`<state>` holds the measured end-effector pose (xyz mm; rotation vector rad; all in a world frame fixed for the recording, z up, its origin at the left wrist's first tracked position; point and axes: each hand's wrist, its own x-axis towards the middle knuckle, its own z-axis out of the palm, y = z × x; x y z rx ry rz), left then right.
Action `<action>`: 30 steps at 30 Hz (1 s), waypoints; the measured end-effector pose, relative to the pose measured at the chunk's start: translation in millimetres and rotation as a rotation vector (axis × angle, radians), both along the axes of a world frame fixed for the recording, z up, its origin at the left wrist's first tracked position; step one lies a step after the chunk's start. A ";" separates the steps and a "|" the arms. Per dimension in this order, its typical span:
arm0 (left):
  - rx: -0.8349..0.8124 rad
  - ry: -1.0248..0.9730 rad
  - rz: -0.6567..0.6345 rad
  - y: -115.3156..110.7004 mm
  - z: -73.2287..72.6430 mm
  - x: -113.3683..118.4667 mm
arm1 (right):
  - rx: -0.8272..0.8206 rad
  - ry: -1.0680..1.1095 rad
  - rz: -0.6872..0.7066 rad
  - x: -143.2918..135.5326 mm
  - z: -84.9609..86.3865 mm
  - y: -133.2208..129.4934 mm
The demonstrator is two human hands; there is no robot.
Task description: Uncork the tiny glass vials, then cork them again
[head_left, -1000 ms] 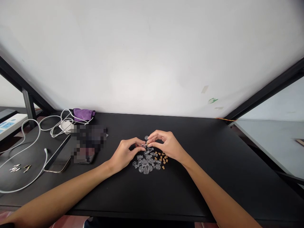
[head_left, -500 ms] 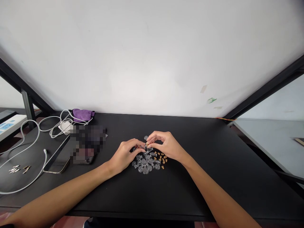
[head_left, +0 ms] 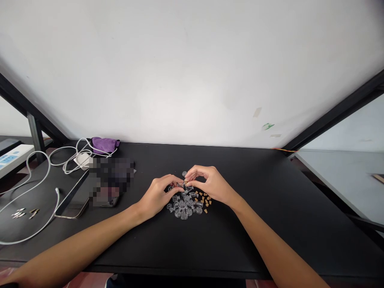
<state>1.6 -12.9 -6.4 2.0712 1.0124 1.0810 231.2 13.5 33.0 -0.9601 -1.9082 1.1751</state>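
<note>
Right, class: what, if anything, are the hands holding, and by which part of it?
The left hand pinches a clear bottle, the right hand a cork; too little of either shows to tell by which part.

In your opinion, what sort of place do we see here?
Probably an indoor desk or workbench: a black tabletop in front of a pale wall, with small clear pieces heaped on it and a white cable lying toward the left.

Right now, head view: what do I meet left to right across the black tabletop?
Silvery pieces, brass-coloured pieces, white block, purple cloth, left hand, tiny clear bottles, loose corks, thin wire. Right hand overlaps the corks' span, so unplaced.
</note>
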 end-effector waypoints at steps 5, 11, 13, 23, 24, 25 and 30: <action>0.001 0.005 0.017 1.4 1.5 0.2 | 0.021 -0.031 0.005 -0.9 1.5 -1.2; -0.006 0.010 0.020 1.9 2.2 0.2 | 0.055 -0.037 0.006 -1.6 3.0 -2.6; -0.003 0.010 0.022 1.9 2.2 0.5 | 0.064 -0.049 0.003 -1.4 3.2 -2.6; 0.015 0.005 0.032 2.6 0.0 0.9 | 0.094 -0.072 0.011 -0.6 1.2 -2.5; 0.015 0.006 0.032 2.6 -0.1 0.9 | 0.095 -0.072 0.011 -0.6 1.2 -2.5; 0.016 0.007 0.033 2.7 -0.2 0.9 | 0.095 -0.072 0.010 -0.6 1.2 -2.6; 0.026 0.008 0.035 2.5 0.4 0.8 | 0.090 -0.076 0.008 -1.0 2.3 -3.1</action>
